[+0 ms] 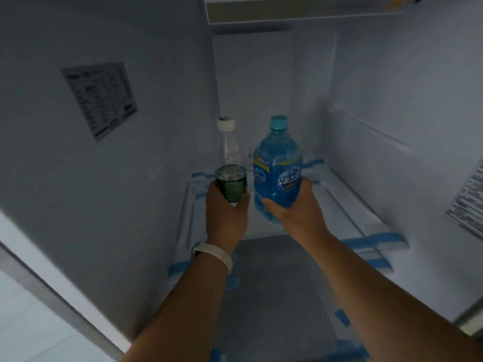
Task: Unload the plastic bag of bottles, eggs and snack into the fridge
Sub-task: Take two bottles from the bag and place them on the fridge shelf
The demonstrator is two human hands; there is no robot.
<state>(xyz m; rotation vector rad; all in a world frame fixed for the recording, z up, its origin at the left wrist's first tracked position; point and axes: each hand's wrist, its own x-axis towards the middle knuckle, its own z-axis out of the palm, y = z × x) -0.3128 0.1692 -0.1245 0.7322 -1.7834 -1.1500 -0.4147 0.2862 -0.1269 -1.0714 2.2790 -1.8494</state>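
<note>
bottles inside fridge (392, 100) — clear bottle (230, 150) and blue bottle (277, 163) gripped by hands

Printed label (100, 100) left; blue tape strips (371, 241); white wristband (217, 253).

Blue bottle (277, 165): translucent blue plastic, glossy, with a shiny printed film label.
Clear bottle (231, 150): transparent plastic, glossy, with a dark green printed label.
Fridge wall (156, 74): smooth white plastic, matt.
Sticker (100, 100): printed paper, flat finish.
Tape (371, 242): blue matt strips.
Wristband (214, 253): smooth, white, slight sheen.
</note>
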